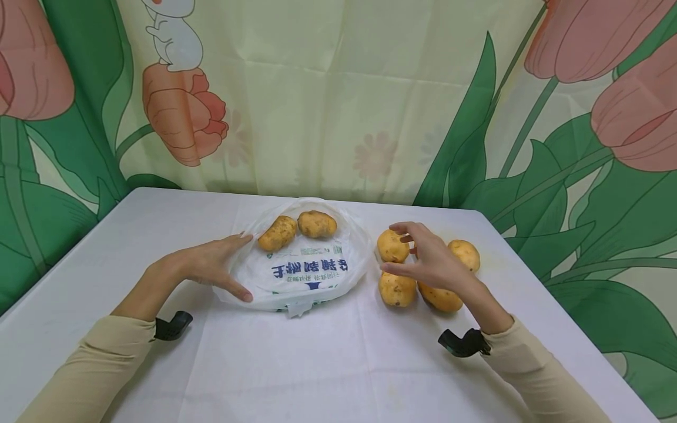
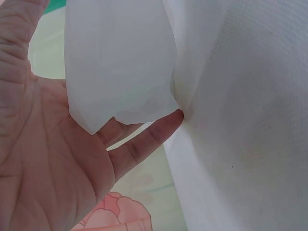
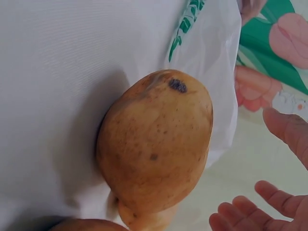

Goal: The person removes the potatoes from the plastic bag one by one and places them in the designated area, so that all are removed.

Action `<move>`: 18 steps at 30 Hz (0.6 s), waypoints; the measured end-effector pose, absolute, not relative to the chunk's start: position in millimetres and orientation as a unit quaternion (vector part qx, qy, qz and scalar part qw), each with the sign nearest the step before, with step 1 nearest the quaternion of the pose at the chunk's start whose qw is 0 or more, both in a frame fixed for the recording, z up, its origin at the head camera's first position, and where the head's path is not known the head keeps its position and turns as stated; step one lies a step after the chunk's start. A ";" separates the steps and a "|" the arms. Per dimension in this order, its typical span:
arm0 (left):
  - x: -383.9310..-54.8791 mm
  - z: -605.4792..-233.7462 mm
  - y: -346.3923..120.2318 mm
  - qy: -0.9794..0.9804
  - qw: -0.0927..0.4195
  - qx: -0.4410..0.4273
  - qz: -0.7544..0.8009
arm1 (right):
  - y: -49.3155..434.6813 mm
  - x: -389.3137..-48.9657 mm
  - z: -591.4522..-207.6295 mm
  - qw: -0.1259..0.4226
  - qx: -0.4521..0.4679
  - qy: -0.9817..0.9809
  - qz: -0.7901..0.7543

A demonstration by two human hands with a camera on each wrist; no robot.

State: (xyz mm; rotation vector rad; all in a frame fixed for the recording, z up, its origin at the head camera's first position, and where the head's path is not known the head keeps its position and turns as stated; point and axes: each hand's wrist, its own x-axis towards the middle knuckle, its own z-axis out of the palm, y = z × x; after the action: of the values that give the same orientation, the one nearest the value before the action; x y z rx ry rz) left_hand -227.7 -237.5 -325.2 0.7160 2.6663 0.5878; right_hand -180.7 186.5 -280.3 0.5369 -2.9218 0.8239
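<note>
A white plastic bag (image 1: pixel 317 294) with blue and green print lies on the table, its mouth spread wide. Two potatoes, one at the left (image 1: pixel 277 234) and one at the right (image 1: pixel 317 224), sit in its far part. My left hand (image 1: pixel 214 265) is at the bag's left edge, thumb and fingers apart. In the left wrist view, white film (image 2: pixel 122 62) hangs in front of that hand's fingers. My right hand (image 1: pixel 431 257) hovers over several potatoes (image 1: pixel 397 289) right of the bag, fingers spread and holding nothing. The right wrist view shows one potato (image 3: pixel 156 144) close up, apart from the fingers.
A white cloth covers the table (image 1: pixel 285 370). Behind it hangs a curtain (image 1: pixel 317 106) printed with tulips and a white rabbit. A black wrist mount sits on the left sleeve (image 1: pixel 100 358) and another on the right sleeve (image 1: pixel 534 364).
</note>
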 end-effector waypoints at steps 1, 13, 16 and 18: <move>-227.5 -324.9 -237.4 0.933 0.159 0.250 0.206 | 184.5 -181.1 -279.9 0.028 0.176 -0.947 0.268; -227.9 -325.4 -237.6 0.934 0.165 0.241 0.205 | 159.4 -191.4 -279.3 0.018 0.196 -0.933 0.300; -228.0 -325.3 -237.3 0.934 0.165 0.241 0.206 | 154.0 -193.6 -279.4 0.018 0.201 -0.932 0.303; -227.9 -324.8 -237.2 0.934 0.164 0.243 0.206 | 150.6 -195.0 -279.3 0.018 0.203 -0.931 0.302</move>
State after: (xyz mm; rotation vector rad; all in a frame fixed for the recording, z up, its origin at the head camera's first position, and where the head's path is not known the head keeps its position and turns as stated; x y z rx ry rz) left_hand -227.9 -237.2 -324.8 0.6918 2.6615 0.5863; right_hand -195.0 150.6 -279.3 0.6291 -2.8925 0.9374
